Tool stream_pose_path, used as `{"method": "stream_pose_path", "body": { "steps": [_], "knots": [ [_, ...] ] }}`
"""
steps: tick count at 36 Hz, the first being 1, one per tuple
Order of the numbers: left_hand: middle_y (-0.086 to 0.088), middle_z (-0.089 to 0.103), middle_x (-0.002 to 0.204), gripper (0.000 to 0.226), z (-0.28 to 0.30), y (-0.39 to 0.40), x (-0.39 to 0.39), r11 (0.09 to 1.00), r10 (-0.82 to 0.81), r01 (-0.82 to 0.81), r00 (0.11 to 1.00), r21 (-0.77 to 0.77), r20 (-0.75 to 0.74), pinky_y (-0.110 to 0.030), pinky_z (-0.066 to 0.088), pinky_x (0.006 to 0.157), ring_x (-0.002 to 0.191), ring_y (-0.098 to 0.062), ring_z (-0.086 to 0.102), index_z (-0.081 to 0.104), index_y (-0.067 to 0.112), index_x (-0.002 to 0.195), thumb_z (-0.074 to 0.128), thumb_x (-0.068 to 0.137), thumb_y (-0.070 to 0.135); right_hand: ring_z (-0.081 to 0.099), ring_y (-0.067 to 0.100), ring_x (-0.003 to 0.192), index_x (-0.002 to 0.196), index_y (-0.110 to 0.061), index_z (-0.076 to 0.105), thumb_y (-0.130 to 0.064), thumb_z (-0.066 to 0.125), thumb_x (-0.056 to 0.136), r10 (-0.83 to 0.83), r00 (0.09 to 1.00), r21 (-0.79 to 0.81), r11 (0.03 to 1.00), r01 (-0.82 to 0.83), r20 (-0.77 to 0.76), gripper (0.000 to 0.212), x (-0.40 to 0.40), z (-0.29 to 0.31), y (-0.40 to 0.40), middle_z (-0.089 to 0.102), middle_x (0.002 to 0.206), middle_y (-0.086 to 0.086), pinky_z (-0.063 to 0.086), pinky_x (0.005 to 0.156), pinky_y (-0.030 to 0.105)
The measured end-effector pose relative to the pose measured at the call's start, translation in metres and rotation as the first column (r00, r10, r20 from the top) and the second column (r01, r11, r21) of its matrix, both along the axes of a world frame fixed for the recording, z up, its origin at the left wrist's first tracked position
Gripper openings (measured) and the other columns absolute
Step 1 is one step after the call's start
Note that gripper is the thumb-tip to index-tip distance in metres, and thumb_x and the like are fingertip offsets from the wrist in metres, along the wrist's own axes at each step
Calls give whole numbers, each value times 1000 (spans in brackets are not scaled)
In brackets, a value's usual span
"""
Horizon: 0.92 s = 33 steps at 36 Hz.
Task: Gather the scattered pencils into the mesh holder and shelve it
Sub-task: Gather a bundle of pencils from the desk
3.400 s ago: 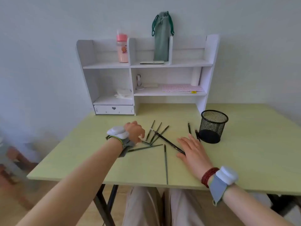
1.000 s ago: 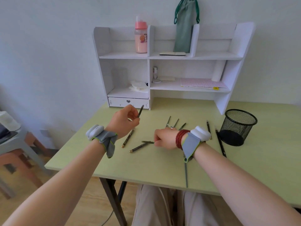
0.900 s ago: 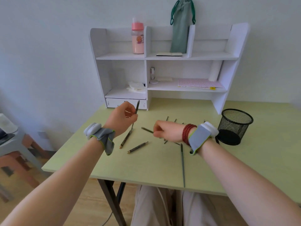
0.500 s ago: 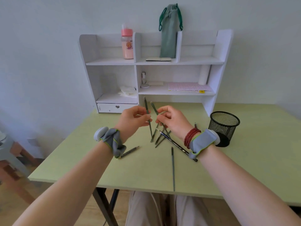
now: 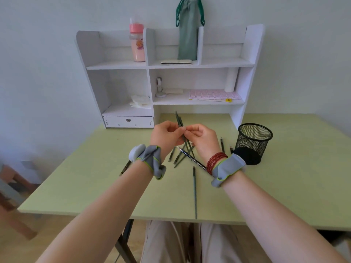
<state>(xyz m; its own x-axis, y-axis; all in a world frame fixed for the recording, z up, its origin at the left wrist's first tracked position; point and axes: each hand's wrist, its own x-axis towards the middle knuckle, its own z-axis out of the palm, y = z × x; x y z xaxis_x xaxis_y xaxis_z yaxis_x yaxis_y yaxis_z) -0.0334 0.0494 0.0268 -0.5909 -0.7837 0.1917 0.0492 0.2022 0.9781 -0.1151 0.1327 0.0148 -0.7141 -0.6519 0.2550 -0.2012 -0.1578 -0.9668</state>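
Above the middle of the green desk (image 5: 284, 186), my left hand (image 5: 165, 136) and my right hand (image 5: 204, 138) meet fingertip to fingertip, both pinching two dark pencils (image 5: 179, 121) held nearly upright together. Several more pencils (image 5: 179, 157) lie crossed on the desk below my hands. One long pencil (image 5: 194, 188) lies nearer me, two short ones (image 5: 221, 144) lie beside the holder, and another pencil (image 5: 125, 168) shows left of my left wrist. The black mesh holder (image 5: 253, 142) stands upright and empty at the right. The white shelf unit (image 5: 245, 63) stands behind.
On the shelf unit are a pink bottle (image 5: 137, 44), a green pouch (image 5: 188, 29), a flat case (image 5: 175, 62), a sticker sheet (image 5: 214, 95), tape (image 5: 160, 90) and a small drawer (image 5: 128, 121). A chair (image 5: 11, 186) stands left of the desk.
Each hand picked up a pencil from the desk, then both rose and came together. The two pencils, apart half a second ago, are now held side by side.
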Motion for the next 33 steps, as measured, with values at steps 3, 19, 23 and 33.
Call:
{"method": "stream_pose_path", "body": {
  "steps": [3,19,23,33],
  "knots": [
    [-7,63,70,11,-2,0,-5,1000,18,-19,1000,24,15,-27,60,65,61,-16,64,62,2,89,67,84,11,68,13,75,76,-22,63,-3,63,82,-39,999,32,999,40,-29,20,0,-3,-1,68,74,-2,54,76,20],
    [-4,64,69,24,2,-10,0,995,67,-61,995,-77,79,-32,59,69,62,-17,64,63,-5,99,65,85,14,66,11,86,94,-17,69,-19,60,87,-60,964,190,975,111,-257,12,4,2,0,74,93,3,50,82,22],
    [-3,63,68,25,9,-14,7,988,120,-113,990,-103,68,-36,59,74,62,-16,64,64,-4,98,66,85,17,63,21,85,96,-12,67,-20,54,91,15,831,400,881,253,-557,17,7,3,13,72,95,7,47,73,24],
    [-8,66,74,18,18,-11,27,972,158,-139,984,-190,88,-39,59,77,67,-20,67,65,4,92,65,85,21,61,33,93,119,-5,43,-9,45,92,370,717,763,545,348,-591,28,38,-12,32,61,108,16,43,69,33]
  ]
}}
